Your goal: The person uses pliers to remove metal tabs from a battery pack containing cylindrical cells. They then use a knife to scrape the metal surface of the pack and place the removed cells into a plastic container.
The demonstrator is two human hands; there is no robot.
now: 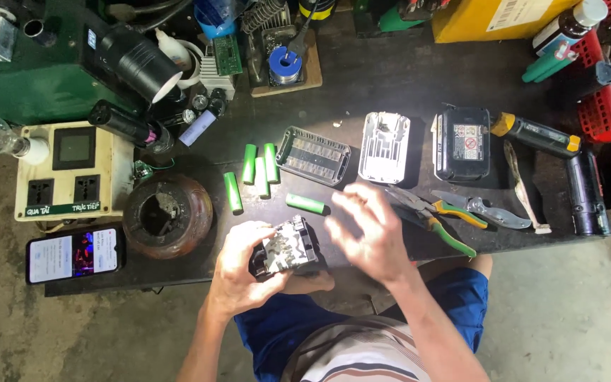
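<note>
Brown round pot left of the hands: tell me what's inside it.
The brown pot is open-topped, showing a dark hollow with a pale grey scrap near its rim. Its bottom is lost in shadow.

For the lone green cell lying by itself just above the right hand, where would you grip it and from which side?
Grip the single green cell across its round middle, coming straight down from above. It lies flat on the dark bench, long axis roughly left-right, so both long sides are open to the fingers. The right hand hovers blurred close below it, open; the left hand holds the cell pack.
</note>
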